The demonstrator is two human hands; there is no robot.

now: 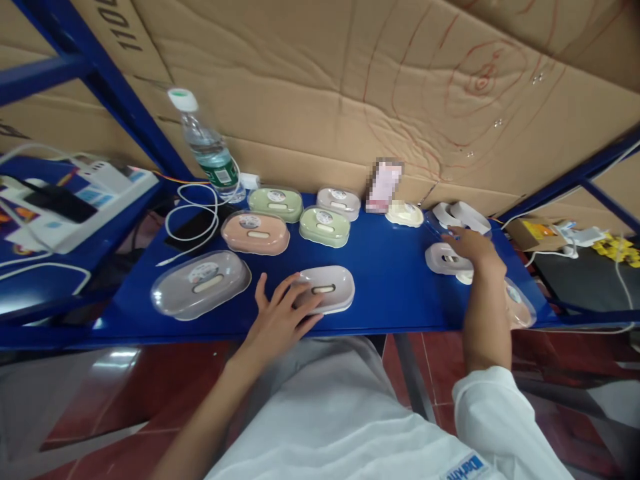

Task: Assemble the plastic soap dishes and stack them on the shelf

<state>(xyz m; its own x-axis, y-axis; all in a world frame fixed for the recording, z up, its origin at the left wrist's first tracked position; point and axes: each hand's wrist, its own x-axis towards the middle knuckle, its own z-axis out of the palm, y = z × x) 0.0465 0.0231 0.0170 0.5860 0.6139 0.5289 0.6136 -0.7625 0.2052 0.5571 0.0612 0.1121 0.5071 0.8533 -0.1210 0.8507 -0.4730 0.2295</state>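
My left hand (280,312) has its fingers spread, with the fingertips on the left side of a pale pinkish-white oval dish (343,283) near the table's front edge. A short cream bar sits in the dish's middle slot. At the right, my right hand (469,245) reaches over the table with its fingers stretched out to the left. It hovers by a pale oval piece with a slot (439,259) and in front of white oval rings (473,217). Clear plastic shows near its fingertips. Whether these fingers touch anything is hard to see.
Clear-lidded oval dishes in grey (173,293), pink-orange (233,233) and green (325,233) stand left and centre. A water bottle (207,143) and white cable (167,230) are behind them. A phone (384,187) leans against the cardboard (300,87). Blue posts flank the table.
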